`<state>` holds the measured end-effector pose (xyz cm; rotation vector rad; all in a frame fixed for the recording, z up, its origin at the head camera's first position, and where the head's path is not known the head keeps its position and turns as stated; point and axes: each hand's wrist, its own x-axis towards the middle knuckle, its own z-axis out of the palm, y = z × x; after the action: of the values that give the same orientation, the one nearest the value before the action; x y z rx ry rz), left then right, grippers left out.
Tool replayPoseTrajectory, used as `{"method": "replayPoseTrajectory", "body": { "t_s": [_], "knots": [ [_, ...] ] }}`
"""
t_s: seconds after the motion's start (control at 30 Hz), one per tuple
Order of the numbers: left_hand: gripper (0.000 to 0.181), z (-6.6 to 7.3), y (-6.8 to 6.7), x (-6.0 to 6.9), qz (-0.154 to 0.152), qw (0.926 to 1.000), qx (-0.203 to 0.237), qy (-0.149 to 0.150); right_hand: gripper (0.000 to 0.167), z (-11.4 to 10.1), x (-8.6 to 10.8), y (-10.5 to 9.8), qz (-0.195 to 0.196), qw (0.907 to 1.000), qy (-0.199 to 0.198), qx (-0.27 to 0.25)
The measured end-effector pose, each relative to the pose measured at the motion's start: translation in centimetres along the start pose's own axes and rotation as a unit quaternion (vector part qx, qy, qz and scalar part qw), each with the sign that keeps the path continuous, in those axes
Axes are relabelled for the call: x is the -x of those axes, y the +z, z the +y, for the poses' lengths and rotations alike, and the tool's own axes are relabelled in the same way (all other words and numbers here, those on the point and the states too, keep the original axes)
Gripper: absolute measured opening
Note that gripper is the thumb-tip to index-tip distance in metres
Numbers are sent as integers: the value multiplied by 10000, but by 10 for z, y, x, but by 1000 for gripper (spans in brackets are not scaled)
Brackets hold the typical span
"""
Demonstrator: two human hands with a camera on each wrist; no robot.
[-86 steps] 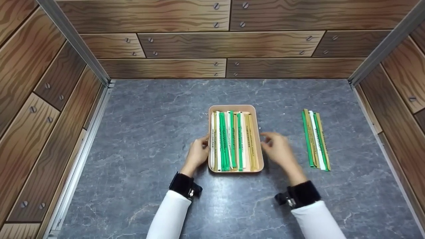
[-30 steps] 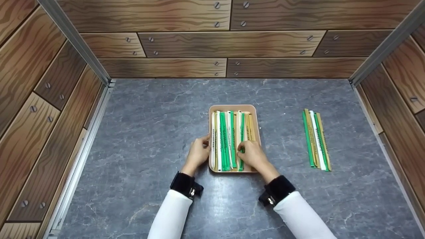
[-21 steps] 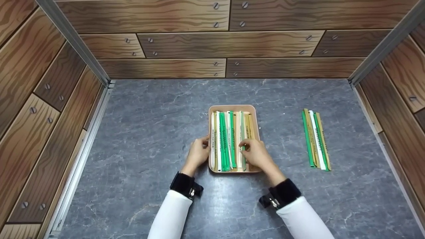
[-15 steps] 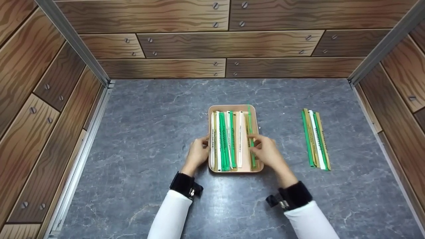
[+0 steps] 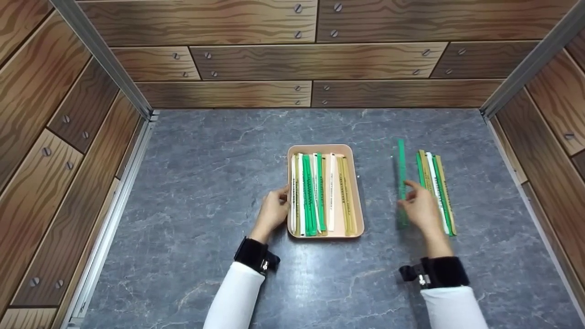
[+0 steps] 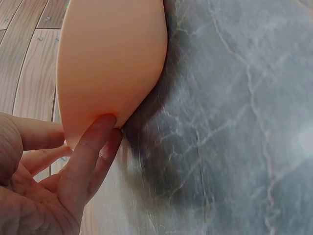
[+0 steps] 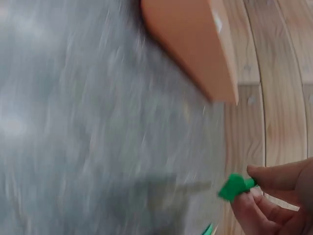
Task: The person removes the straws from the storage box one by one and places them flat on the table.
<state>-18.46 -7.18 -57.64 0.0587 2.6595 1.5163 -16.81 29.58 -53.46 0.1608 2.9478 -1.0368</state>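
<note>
A peach tray (image 5: 337, 228) in the head view holds several long, slim wrapped sticks in green, white and gold with dark print. My left hand (image 5: 273, 211) grips the tray's left side; in the left wrist view, its fingers (image 6: 100, 129) press the outer wall at the rim. To the tray's right, my right hand (image 5: 420, 208) pinches a green wrapped stick (image 5: 401, 160) above the table. In the right wrist view that stick's flat green end (image 7: 234, 187) sticks out between thumb and fingers. Right beside it, several sticks (image 5: 438, 192) lie side by side, partly hidden by the hand.
Grey marbled tabletop (image 5: 205, 183) surrounds the tray. Wood-print panels (image 5: 256, 93) close off the back and both sides, with a metal rail (image 5: 114, 214) along the left edge.
My right hand has taken a green stick from the tray's right half and carried it right, towards the row of sticks. My left hand has stayed at the tray's side.
</note>
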Motion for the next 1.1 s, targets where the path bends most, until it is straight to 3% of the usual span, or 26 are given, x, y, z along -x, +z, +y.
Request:
{"method": "replayPoseTrajectory", "body": {
  "t_s": [0.17, 0.37, 0.63, 0.97, 1.1],
  "knots": [
    [47, 0, 0, 0, 45, 10000, -4, 52, 53, 27, -3, -20, -47, 9950, 767, 640],
    [47, -1, 1, 1, 44, 10000, 44, 41, 51, 47, -8, -32, -325, 9821, 1577, 976],
    [44, 0, 1, 0, 63, 10000, 47, 50, 49, 44, -11, -18, -272, 9817, 1479, 1168],
    [41, 0, 1, 0, 41, 9999, -91, 66, 50, 35, -16, -9, -178, 9750, 1765, 1338],
    [43, 0, 0, 0, 17, 10000, -50, 36, 47, 27, -14, -6, 53, 9803, 1485, 1304]
  ]
}}
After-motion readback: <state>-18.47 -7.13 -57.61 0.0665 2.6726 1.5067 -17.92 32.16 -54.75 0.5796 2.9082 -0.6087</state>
